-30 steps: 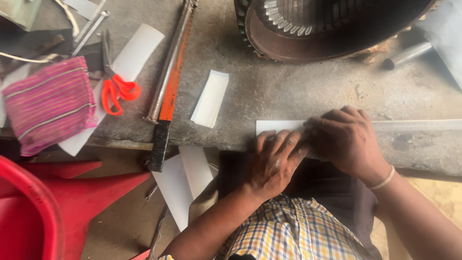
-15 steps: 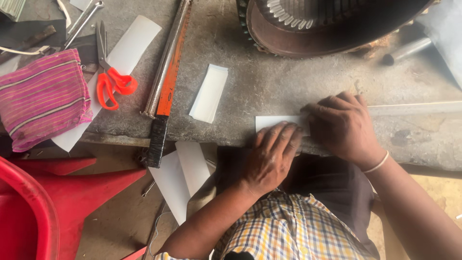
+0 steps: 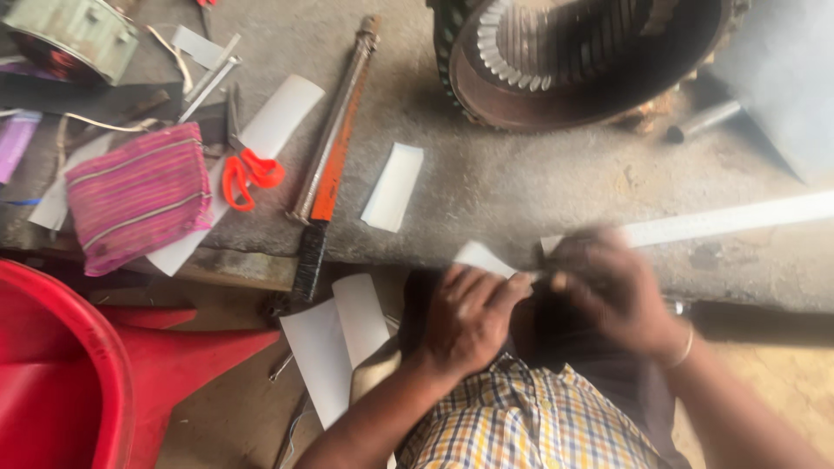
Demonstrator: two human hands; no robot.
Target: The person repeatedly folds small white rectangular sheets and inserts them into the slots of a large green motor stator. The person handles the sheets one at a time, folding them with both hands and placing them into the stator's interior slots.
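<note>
Paper strip (image 3: 695,227) on bench (image 3: 521,187); L hand (image 3: 469,317) pinching its folded end, R hand (image 3: 612,291) blurred, fingers can't tell. Scissors (image 3: 245,172) well apart.

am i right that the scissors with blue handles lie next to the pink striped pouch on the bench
Not quite: the head view shows the scissors have orange-red handles, not blue. They do lie next to the pink striped pouch on the bench.
</note>
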